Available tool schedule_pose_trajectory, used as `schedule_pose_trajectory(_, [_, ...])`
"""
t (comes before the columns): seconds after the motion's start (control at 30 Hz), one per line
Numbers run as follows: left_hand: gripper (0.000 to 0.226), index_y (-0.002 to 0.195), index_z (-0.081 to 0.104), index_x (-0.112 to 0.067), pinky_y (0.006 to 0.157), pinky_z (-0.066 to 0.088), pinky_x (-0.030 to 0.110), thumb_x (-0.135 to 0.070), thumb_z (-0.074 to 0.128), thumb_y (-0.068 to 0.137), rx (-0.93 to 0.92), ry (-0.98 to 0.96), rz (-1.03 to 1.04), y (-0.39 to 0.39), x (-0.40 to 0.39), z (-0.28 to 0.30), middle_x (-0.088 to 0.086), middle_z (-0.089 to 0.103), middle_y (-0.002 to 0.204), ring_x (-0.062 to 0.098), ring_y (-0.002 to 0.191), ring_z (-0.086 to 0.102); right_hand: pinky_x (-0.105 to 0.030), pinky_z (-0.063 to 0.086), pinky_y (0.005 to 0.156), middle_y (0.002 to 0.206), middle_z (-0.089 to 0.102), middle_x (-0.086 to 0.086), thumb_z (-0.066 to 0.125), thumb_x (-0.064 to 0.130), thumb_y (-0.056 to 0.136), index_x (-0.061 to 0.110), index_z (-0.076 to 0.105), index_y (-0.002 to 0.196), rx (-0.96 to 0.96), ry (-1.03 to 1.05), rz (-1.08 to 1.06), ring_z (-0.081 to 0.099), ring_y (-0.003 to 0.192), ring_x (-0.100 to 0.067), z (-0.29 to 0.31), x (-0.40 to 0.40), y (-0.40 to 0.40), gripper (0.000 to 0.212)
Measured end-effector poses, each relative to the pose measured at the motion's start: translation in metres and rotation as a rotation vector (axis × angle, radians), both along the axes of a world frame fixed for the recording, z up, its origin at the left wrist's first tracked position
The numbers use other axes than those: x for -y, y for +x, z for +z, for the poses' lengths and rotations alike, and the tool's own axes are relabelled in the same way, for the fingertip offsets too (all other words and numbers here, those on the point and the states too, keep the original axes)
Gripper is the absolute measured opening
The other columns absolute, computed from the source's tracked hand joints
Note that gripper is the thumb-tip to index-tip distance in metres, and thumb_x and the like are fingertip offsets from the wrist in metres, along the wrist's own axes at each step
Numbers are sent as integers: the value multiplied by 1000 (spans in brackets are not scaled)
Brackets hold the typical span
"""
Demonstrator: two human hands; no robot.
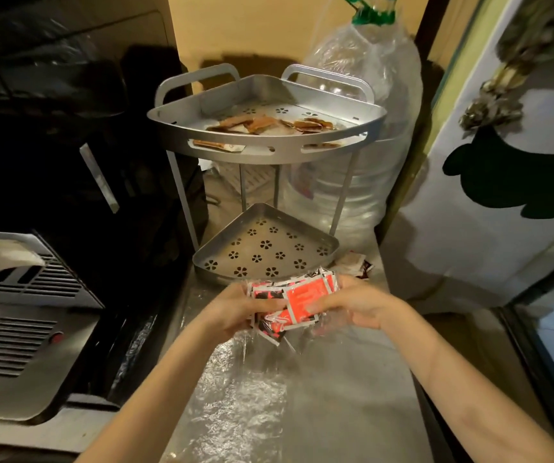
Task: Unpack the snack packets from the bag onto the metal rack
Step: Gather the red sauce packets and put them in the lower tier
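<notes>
A bunch of red, black and white snack packets [297,300] is gripped between my left hand [235,310] and my right hand [357,304], just in front of the rack's lower shelf. A clear plastic bag [245,396] hangs crumpled below the packets. The two-tier grey metal rack [265,145] stands ahead. Its top shelf holds several brown packets [262,123]. Its lower shelf [265,248], with flower-shaped holes, is bare.
Two loose packets [355,264] lie on the counter to the right of the lower shelf. A large clear water jug [369,111] with a green cap stands behind the rack on the right. A grey and black appliance [18,312] fills the left. A white door [502,195] is at right.
</notes>
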State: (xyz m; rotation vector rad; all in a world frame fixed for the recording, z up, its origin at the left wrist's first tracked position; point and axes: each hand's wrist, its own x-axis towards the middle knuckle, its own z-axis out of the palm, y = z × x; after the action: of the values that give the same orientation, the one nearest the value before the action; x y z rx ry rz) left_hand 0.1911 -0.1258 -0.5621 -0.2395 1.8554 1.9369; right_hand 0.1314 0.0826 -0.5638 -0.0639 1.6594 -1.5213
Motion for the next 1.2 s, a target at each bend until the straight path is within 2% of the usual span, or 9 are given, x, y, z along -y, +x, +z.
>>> schedule_pose_trajectory(0.13, [48, 101, 66, -5, 74, 56, 40, -26, 77, 59, -70, -141, -91, -13, 6, 21, 15, 73, 89, 26, 77, 69, -44, 59, 74, 93, 76, -7, 79, -1, 62, 14, 72, 90, -91, 6, -57, 71, 89, -22, 16, 1, -2, 32])
schedule_pose_trajectory(0.27, [35, 97, 67, -11, 56, 56, 21, -16, 74, 64, -270, -106, -136, -24, 12, 60, 2, 76, 79, 15, 70, 72, -33, 60, 73, 88, 76, -3, 76, -4, 66, 9, 69, 102, -310, -29, -109, 71, 88, -18, 49, 6, -4, 39])
schedule_pose_trajectory(0.37, [44, 105, 64, -11, 63, 60, 29, -15, 75, 63, -517, -211, -132, -26, 15, 96, 4, 75, 89, 20, 77, 72, -18, 56, 70, 94, 74, -1, 75, -7, 64, 11, 68, 102, -523, -108, -144, 71, 87, -12, 81, 8, -2, 43])
schedule_pose_trajectory(0.43, [47, 109, 63, -13, 69, 60, 33, -16, 76, 64, -657, -267, -124, -23, 16, 119, 3, 74, 98, 20, 84, 71, -18, 55, 74, 100, 72, -4, 76, -7, 61, 13, 68, 100, -640, -174, -167, 70, 91, -13, 102, 9, -1, 45])
schedule_pose_trajectory(0.57, [43, 105, 65, -31, 79, 55, 21, -35, 74, 63, -963, -434, -106, -10, 12, 167, -10, 73, 96, 5, 92, 68, -22, 55, 79, 94, 74, 3, 77, 9, 53, 14, 67, 97, -868, -299, -181, 69, 92, -12, 137, 13, 1, 46])
schedule_pose_trajectory(0.7, [43, 110, 63, -18, 80, 55, 22, -28, 74, 70, -1205, -546, -71, 0, 11, 193, -8, 70, 102, 3, 93, 67, -19, 53, 79, 83, 74, 18, 76, 11, 56, 20, 66, 95, -1050, -407, -218, 68, 89, -4, 150, 19, 2, 42])
schedule_pose_trajectory(0.93, [46, 112, 62, -23, 74, 57, 26, -11, 77, 70, -1221, -697, 55, 3, 4, 160, -7, 72, 97, -1, 87, 67, -15, 52, 76, 86, 73, 21, 73, 6, 56, 2, 56, 115, -939, -466, -253, 67, 88, 1, 109, 24, -12, 62])
schedule_pose_trajectory(1.1, [43, 112, 64, -19, 81, 53, 17, -9, 75, 71, -1161, -695, 53, -4, 2, 114, -8, 68, 104, 0, 95, 64, -15, 52, 74, 87, 74, 18, 72, -3, 58, 23, 75, 89, -841, -378, -214, 68, 89, -2, 64, 23, -22, 40])
schedule_pose_trajectory(1.2, [40, 108, 67, -13, 81, 48, 12, -6, 75, 69, -1128, -766, 46, -12, 3, 88, -4, 69, 104, 2, 100, 59, -16, 54, 67, 79, 75, 12, 64, -21, 63, 6, 68, 98, -718, -333, -228, 70, 82, -5, 40, 23, -30, 44])
